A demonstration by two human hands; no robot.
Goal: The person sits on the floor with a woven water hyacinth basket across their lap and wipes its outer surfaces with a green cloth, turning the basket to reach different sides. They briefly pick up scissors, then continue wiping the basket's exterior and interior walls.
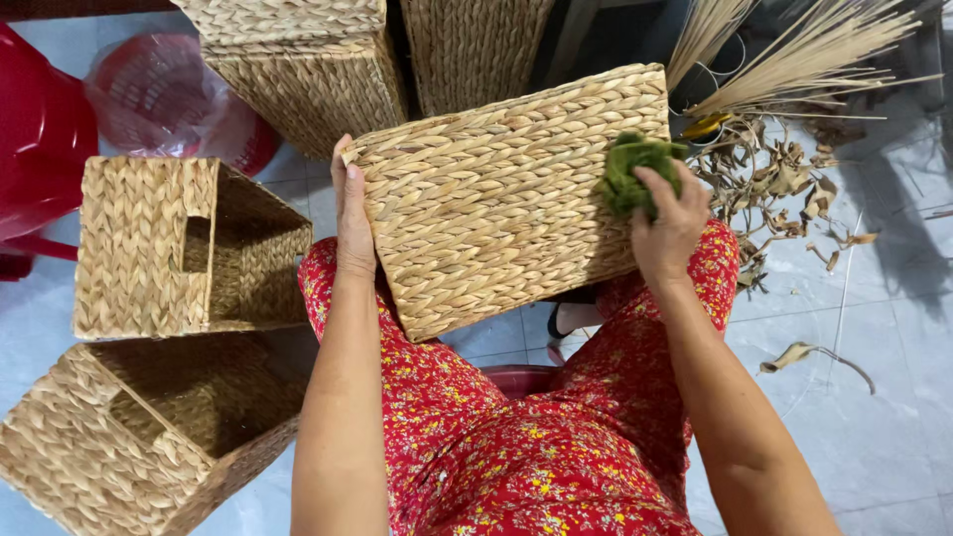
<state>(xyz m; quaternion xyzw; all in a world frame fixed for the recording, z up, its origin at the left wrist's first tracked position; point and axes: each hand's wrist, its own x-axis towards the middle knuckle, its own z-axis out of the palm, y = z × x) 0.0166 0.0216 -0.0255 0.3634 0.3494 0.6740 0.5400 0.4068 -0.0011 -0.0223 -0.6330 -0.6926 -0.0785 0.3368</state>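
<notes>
Far left: a red plastic chair (40,129) and a red basket in clear wrap (164,94) are seen on the tiled floor (884,417).
Left, near: two open woven baskets (189,248) (149,437) are laid on their sides, one behind the other.
Far centre: two more woven baskets (298,69) (476,45) are stacked behind the lap.
Left hand (352,213): held flat, fingers straight, pressed against the left edge of the woven basket (496,199).
Woven basket: rested tilted on the lap, across red flowered trousers (516,457), centre of scene.
Right hand (670,223): closed around a green scouring pad (635,169), which is pressed to the basket's right edge.
Hands: well apart, one at each side of the basket.
Far right: pale reed stalks (804,50) and dry leaf scraps (774,189) are scattered on the floor.
</notes>
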